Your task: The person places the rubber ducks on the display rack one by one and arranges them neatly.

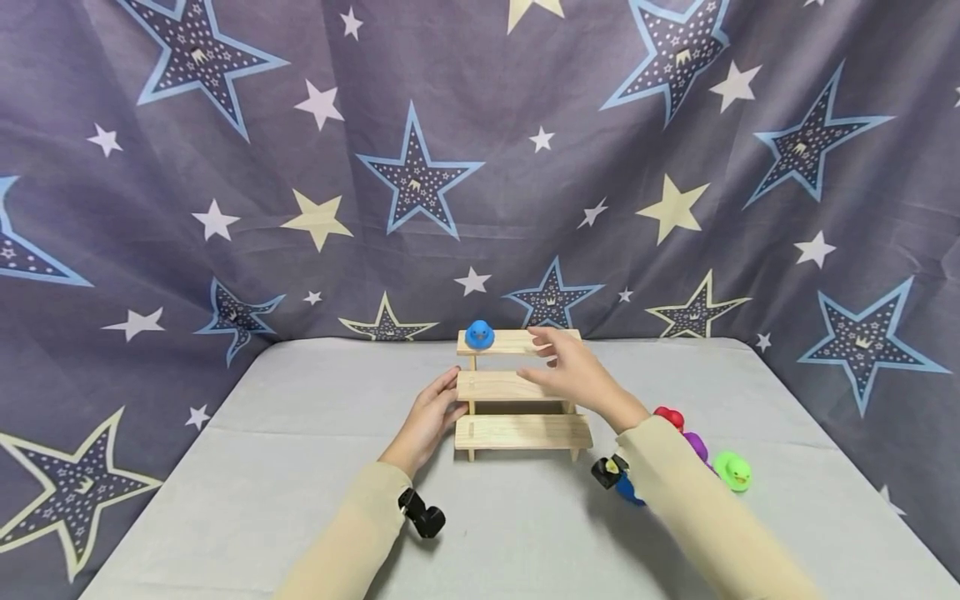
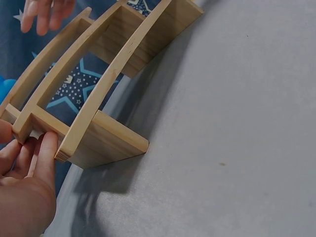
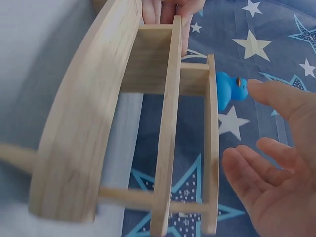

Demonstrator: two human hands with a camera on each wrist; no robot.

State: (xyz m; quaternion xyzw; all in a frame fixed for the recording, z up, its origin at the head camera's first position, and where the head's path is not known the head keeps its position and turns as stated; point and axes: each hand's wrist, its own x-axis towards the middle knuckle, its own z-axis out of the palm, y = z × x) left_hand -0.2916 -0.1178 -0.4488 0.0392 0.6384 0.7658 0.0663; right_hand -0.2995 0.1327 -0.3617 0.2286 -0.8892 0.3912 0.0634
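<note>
A three-tier wooden step shelf (image 1: 525,431) stands on the cloth-covered table. At the left end of its top step sits a blue rubber duck (image 1: 480,336), also seen in the right wrist view (image 3: 225,91). My left hand (image 1: 427,421) holds the shelf's left side at the middle step; in the left wrist view its fingers (image 2: 45,155) reach under the plank. Over the right part of the shelf is my right hand (image 1: 576,375), fingers apart and holding nothing. In the right wrist view its thumb (image 3: 276,95) and fingers are clear of the planks.
Right of the shelf, partly behind my right forearm, lie a red duck (image 1: 670,417), a purple one (image 1: 696,446), a green duck (image 1: 732,472) and a blue object (image 1: 628,490). A star-patterned curtain (image 1: 480,250) hangs behind the table.
</note>
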